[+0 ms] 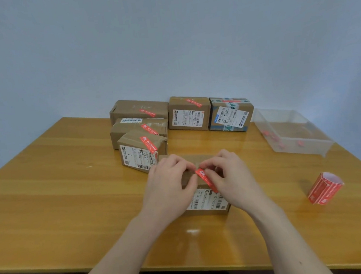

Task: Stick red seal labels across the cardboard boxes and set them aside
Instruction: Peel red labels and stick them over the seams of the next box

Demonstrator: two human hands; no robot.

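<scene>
A cardboard box (207, 203) with a white shipping slip lies in front of me on the table. Over its top, my left hand (169, 187) and my right hand (231, 180) both pinch a red seal label (204, 177), which slants down across the box. My hands hide most of the box top. Behind it, several sealed boxes carry red labels: a near one (141, 152), two stacked further back (138, 128), one at the rear middle (188, 113) and a blue-taped one (231, 115).
A roll of red seal labels (325, 188) stands at the right of the wooden table (69, 194). A clear plastic tray (291, 131) with small red scraps sits at the back right. A pale wall rises behind the table.
</scene>
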